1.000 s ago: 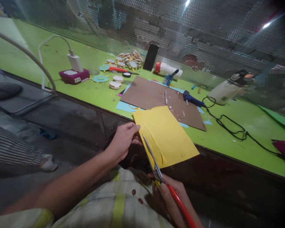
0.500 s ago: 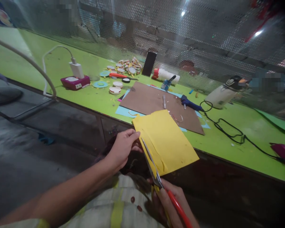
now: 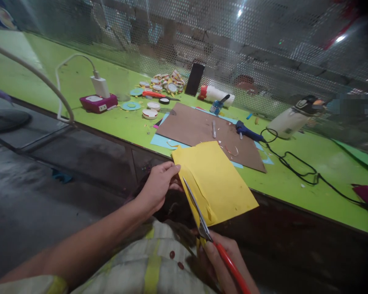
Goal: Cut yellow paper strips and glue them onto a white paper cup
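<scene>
Scissors (image 3: 231, 263) look less open than half a second ago. Our left hand (image 3: 155, 185) pinches the yellow sheet (image 3: 219, 179) at its left edge, fingers closed, likely steadying it beyond the tips. We hold it before the green table (image 3: 309, 196), probably for blade clearance. Our right hand (image 3: 216, 261) wraps the handles; exact finger spread unclear.

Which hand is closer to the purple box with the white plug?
Left. The left hand, pinching the yellow sheet, is right of the purple box and nearer the body; the right hand, holding scissors, is farther right.
</scene>
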